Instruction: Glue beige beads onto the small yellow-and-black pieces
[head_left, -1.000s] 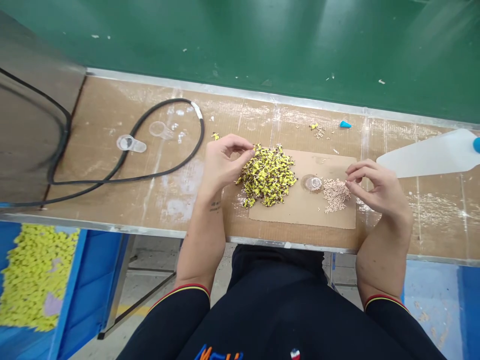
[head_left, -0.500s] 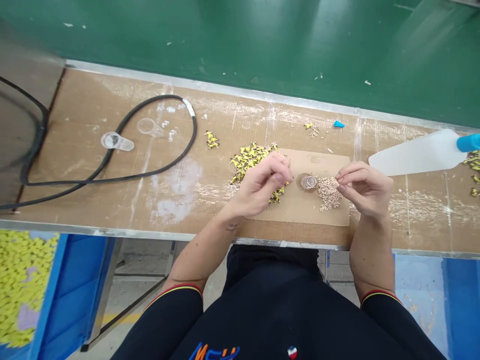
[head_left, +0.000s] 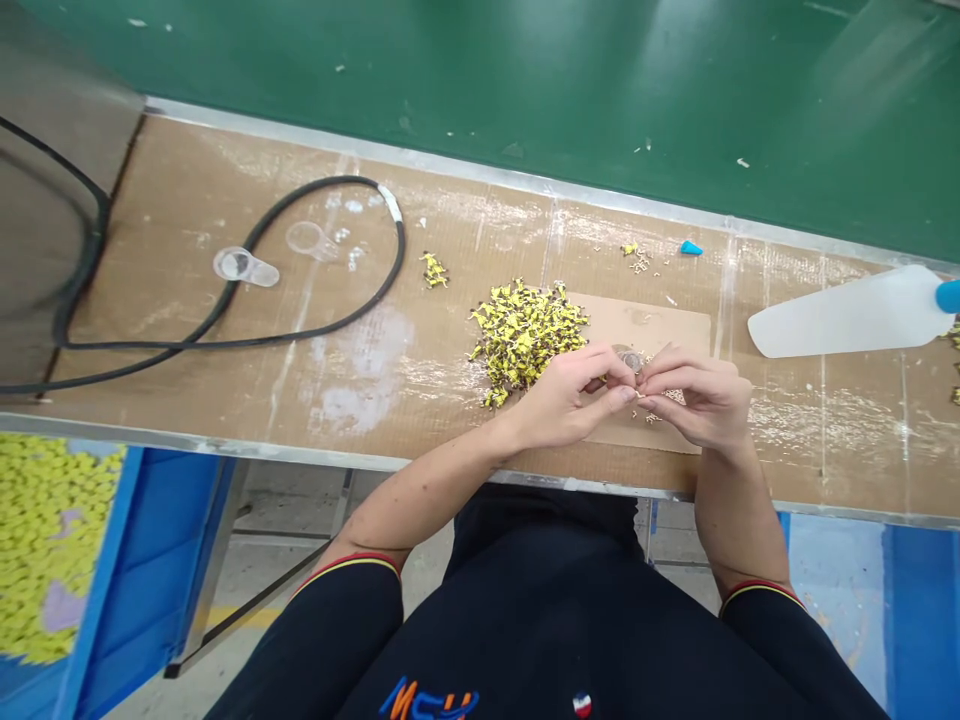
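My left hand [head_left: 577, 397] and my right hand [head_left: 697, 392] meet above a flat cardboard piece [head_left: 652, 320], fingertips nearly touching. Thumb and fingers are pinched on both. A tiny pale bit shows between the fingertips; which hand grips it is unclear. Just behind the fingers stands a small clear round container [head_left: 631, 360], partly covered by them. Beneath my right hand lies a pile of tiny pale pieces [head_left: 673, 397], mostly hidden. To the left of my left hand is a heap of small yellow and black figures [head_left: 525, 330].
A white bottle [head_left: 847, 312] with a blue cap lies at right. Near the back are a blue cone-shaped tip [head_left: 691, 248] and a few figures [head_left: 433, 270]. A black cable [head_left: 322, 335] loops at left by clear scoop-like cups [head_left: 244, 267]. A blue bin [head_left: 150, 560] stands below the table.
My hands have come together from apart: the left moved right and slightly down, the right moved left. They now cover much of the pale pile, and more of the yellow heap shows.
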